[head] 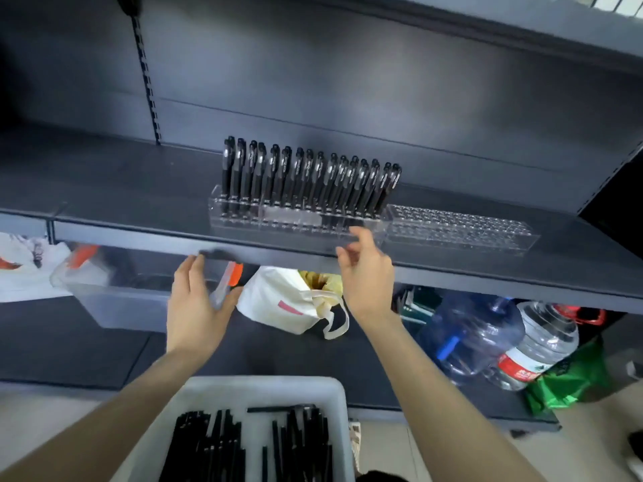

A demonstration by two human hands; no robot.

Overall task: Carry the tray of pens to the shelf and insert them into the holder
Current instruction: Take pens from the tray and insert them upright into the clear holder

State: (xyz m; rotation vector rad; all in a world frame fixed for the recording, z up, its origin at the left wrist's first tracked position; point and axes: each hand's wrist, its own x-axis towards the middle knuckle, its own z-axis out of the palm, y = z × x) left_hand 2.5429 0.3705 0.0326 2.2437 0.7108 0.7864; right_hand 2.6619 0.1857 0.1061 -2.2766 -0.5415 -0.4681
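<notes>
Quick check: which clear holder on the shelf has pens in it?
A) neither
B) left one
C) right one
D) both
B: the black pens stand in a row along the back of the left holder, while the right holder beside it shows only bare holes.

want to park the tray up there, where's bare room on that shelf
Widest bare patch: shelf left of the pen holder. Also a narrow strip behind both holders. Crowded to the right, where the empty holder sits end to end with the pen holder and the right hand is at the front edge.
</notes>
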